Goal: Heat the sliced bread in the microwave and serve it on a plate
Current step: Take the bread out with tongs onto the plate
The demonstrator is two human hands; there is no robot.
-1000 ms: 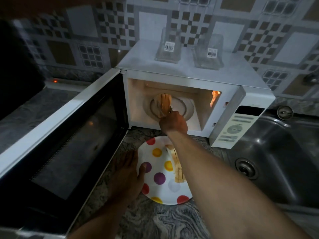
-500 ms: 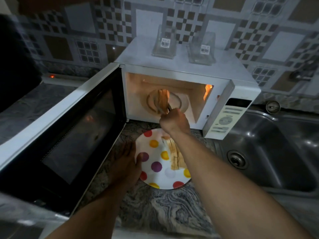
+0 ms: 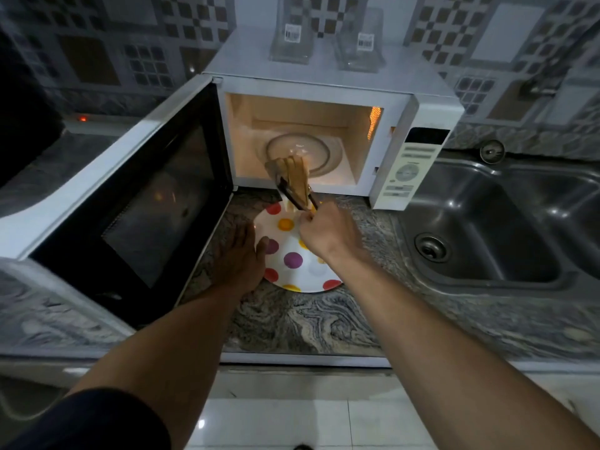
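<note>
The microwave (image 3: pixel 324 82) stands on the tabletop (image 3: pixel 308 319) against a tiled wall, its door (image 3: pixel 130 190) swung wide to the left and its cavity lit. The glass turntable (image 3: pixel 298 147) inside is bare. The right hand (image 3: pixel 328 235) grips a pair of tongs (image 3: pixel 293 198), its fingers curled round the handles and squeezing them together. The tongs' tips clamp a few slices of bread (image 3: pixel 293 175), stacked side by side and standing on edge. The bread hangs at the mouth of the cavity, over the front lip of the turntable and just above the far edge of the plate (image 3: pixel 305 280). The plate, white with coloured dots, lies on the tabletop right in front of the microwave, and the right hand and wrist cover its right half. The left hand (image 3: pixel 238 258) rests palm down on the tabletop just left of the plate, fingers straight and lying close together, the thumb touching the plate's left rim. A steel sink (image 3: pixel 487 238) is set into the tabletop to the right, beside the microwave's control panel (image 3: pixel 409 170). Two clear containers (image 3: pixel 292 34) with barcode labels stand on top of the microwave.
</note>
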